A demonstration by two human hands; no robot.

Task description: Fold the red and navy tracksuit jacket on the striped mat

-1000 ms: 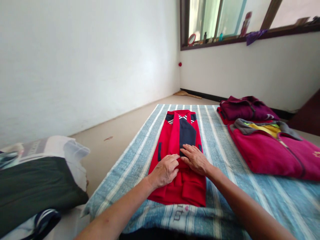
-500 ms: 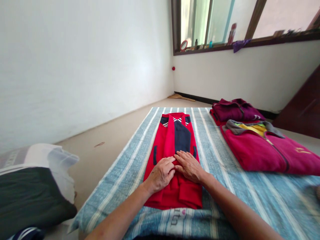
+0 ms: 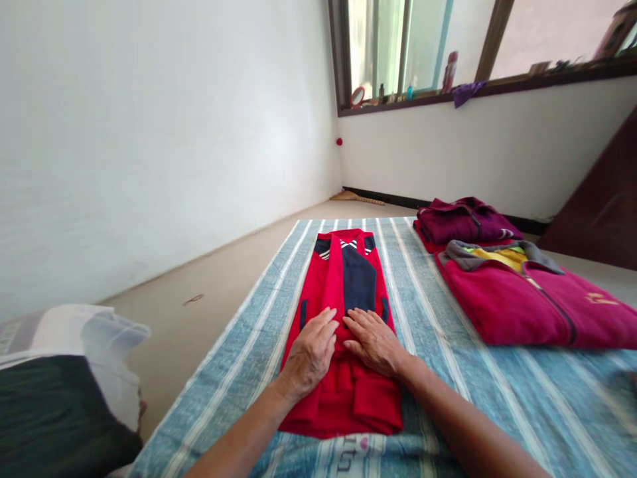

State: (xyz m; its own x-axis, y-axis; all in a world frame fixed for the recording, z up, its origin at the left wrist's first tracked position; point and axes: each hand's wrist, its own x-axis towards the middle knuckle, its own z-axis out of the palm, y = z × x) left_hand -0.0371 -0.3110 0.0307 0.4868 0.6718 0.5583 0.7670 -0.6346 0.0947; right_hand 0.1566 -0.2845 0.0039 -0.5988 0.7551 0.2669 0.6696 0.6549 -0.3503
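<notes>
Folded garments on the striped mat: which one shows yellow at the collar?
The magenta fleece jacket nearest the camera on the right, with a grey collar opening on yellow. The dark plum garment behind it and the red-and-navy one show no yellow.

Flat on a floor mat, a folded jacket, with the left hand and the right hand side by side on it. To its right, a folded fleece, just in front of a second folded garment. Left of the mat, a bundle. High beyond, a bottle on a window ledge.
</notes>
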